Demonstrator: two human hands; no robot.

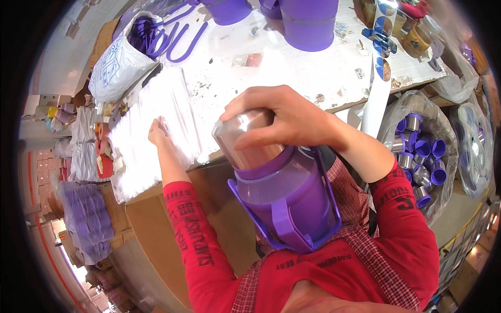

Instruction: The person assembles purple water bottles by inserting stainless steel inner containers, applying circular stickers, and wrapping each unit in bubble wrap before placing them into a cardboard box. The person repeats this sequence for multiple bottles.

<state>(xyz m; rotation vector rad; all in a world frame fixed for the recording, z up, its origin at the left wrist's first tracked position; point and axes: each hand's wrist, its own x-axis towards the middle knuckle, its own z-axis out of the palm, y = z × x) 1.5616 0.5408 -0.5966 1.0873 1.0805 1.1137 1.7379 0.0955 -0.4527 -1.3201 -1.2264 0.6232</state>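
Note:
A purple vacuum jug (pixel 284 193) with a side handle and a hanging carry handle leans against my body, in front of the table edge. My right hand (pixel 284 117) is wrapped over the silver metal cup lid (pixel 253 141) on its top. To the left, my left hand (pixel 158 133) is at a stack of white plastic bags (pixel 138 143) on the table. Its fingers look pinched on the edge of a bag, though glare washes out the detail. The jug's base is hidden by its handle and my clothes.
More purple jug bodies (pixel 308 26) stand at the table's far side. A white sack (pixel 125 62) of purple handles and loose curved handles (pixel 188 44) lie far left. A strip of round stickers (pixel 383 68) hangs at right, above a bag of metal and purple cups (pixel 420 151).

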